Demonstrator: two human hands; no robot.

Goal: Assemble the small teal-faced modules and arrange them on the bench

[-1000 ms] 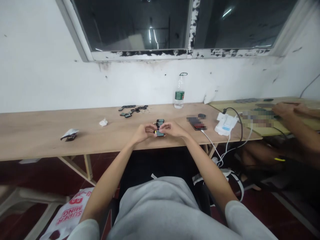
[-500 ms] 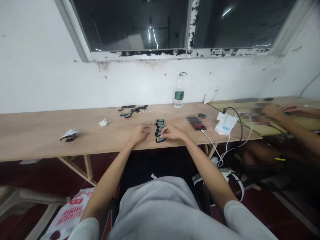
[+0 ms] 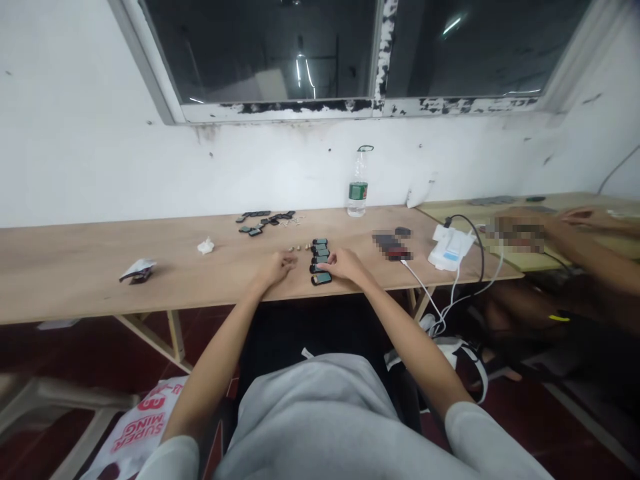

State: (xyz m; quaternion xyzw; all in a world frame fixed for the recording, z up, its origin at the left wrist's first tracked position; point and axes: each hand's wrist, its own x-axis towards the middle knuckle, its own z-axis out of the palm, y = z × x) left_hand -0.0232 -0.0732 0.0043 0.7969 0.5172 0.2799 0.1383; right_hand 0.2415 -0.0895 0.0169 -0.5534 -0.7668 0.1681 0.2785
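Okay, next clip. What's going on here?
A person sits at a wooden table with a column of small black pieces in front of them. The right hand has its fingers at the column, while the left hand is beside some small pale bits. More black parts lie farther back. To the right, another person's arm extends over the next table.

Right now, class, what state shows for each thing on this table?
Bare left hand: fingers curled.
Bare right hand: fingers bent.
Flat black pieces with grey-green faces: laid in a column.
Small beige pieces: loose.
Farther small black pieces: scattered.
Clear plastic bottle, green label: upright.
Small white scrap: crumpled.
Dark and white wrapper: crumpled.
White plastic block: black cable attached.
Pixelated device: unclear.
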